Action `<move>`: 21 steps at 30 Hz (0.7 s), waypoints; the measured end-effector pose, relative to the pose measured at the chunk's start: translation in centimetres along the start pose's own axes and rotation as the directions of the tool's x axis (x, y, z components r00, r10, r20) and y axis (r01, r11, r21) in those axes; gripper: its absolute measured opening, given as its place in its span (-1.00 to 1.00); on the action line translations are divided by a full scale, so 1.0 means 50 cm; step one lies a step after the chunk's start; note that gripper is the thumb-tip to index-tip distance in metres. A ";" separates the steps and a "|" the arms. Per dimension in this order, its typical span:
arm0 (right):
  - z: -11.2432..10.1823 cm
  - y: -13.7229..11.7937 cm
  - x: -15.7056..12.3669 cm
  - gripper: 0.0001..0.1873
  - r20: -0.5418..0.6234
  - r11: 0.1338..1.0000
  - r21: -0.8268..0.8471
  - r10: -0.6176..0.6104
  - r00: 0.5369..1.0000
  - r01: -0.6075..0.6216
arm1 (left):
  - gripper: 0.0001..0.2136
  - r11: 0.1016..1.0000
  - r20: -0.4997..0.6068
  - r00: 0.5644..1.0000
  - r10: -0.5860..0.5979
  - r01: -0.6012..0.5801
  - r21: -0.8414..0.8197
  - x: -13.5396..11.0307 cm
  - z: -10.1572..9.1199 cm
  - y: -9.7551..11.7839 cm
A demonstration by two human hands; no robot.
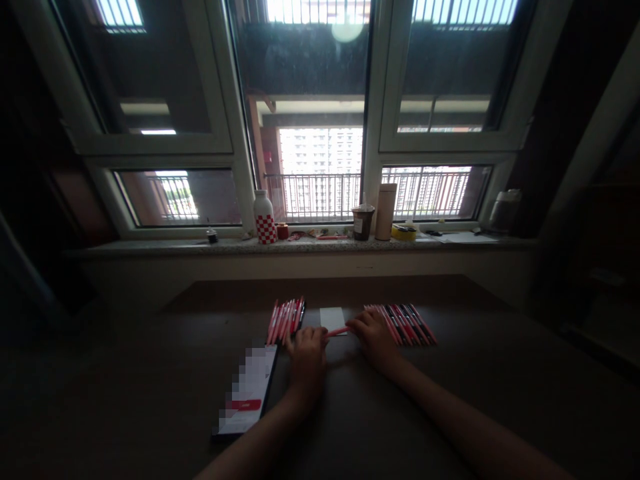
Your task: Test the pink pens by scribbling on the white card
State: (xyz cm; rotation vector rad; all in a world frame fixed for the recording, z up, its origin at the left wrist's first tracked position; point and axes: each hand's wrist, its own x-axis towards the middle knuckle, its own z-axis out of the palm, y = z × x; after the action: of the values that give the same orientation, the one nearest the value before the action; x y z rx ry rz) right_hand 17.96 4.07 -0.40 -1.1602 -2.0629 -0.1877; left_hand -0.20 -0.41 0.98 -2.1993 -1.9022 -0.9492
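A slim pink pen is held nearly level between my two hands, just in front of a small white square of paper. My left hand has its fingertips closed at the pen's left end. At the other end, the fingertips of my right hand pinch it. Beyond my left hand lies a row of pink, red and black pens. A second row of similar pens lies side by side to the right of my right hand and is partly covered by it.
Left of my left forearm lies a phone or tablet with a lit, partly blurred screen. All this rests on a dark table. On the windowsill behind stand a checkered bottle, a dark drink cup and a tan tumbler.
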 end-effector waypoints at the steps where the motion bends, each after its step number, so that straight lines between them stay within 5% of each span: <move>1: -0.001 -0.002 0.000 -0.79 0.003 1.000 0.007 0.000 1.000 0.000 | -0.77 1.000 -0.002 1.000 0.001 -0.001 0.023 0.000 -0.002 0.001; 12: -0.010 -0.002 0.002 -0.82 0.102 0.999 0.019 -0.053 0.993 0.051 | -0.81 0.991 0.020 1.000 0.024 -0.027 0.133 0.001 -0.016 0.003; 21: -0.002 0.010 -0.002 -0.91 0.075 0.998 -0.009 -0.064 0.995 0.065 | -0.80 0.989 0.085 0.996 0.041 -0.053 0.139 0.000 -0.017 0.000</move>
State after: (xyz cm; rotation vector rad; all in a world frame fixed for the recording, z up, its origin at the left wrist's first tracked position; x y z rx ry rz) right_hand 18.42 4.23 -0.51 -1.1238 -2.1689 -0.1903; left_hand -0.52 -0.78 1.70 -2.2221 -1.8784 -0.7043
